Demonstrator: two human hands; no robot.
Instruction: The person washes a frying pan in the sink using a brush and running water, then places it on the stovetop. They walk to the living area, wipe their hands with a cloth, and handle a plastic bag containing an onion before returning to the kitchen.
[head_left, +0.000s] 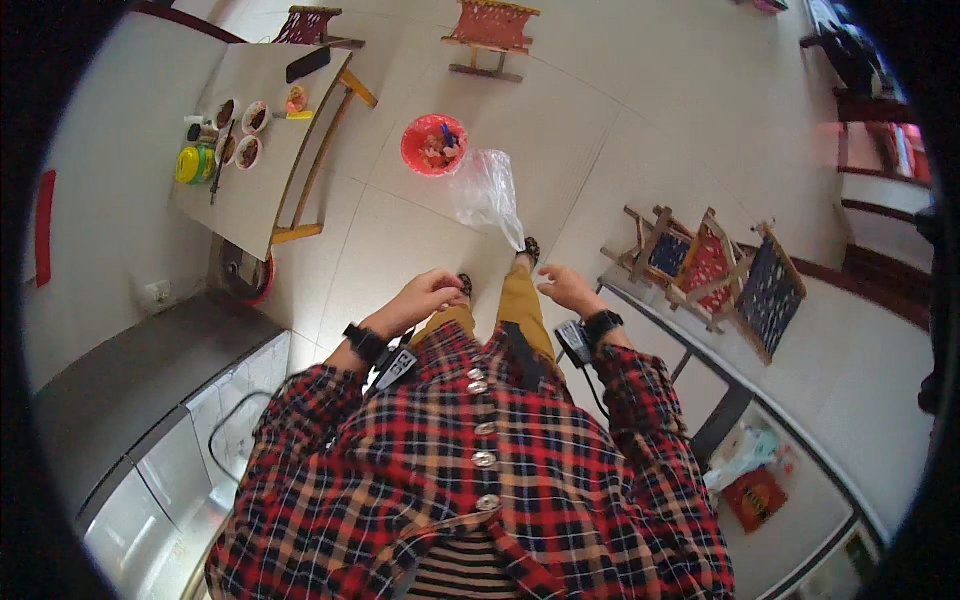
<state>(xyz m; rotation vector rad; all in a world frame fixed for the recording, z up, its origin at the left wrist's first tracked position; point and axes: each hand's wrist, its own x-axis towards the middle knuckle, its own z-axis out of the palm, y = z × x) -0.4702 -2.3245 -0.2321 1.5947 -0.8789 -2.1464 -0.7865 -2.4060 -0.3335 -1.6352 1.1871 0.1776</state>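
Observation:
My left hand (426, 296) hangs in front of my left thigh with loosely bent fingers, and I see nothing in it. On the other side, my right hand (573, 289) is beside my right leg, fingers slightly curled and bare of any object. A clear plastic bag (491, 187) lies on the floor ahead, its narrow end by my right shoe (529, 249). Touching or overlapping the bag's far left side is a red plastic bin (409, 154) with crumpled waste and a blue item inside.
At left stands a table (259, 191) with several small bowls of food (256, 118), a yellow-lidded jar (193, 165) and a black phone (308, 65). Folding stools (705, 270) lean together at right, near a glass-topped table (780, 540). Another stool (493, 30) stands far ahead.

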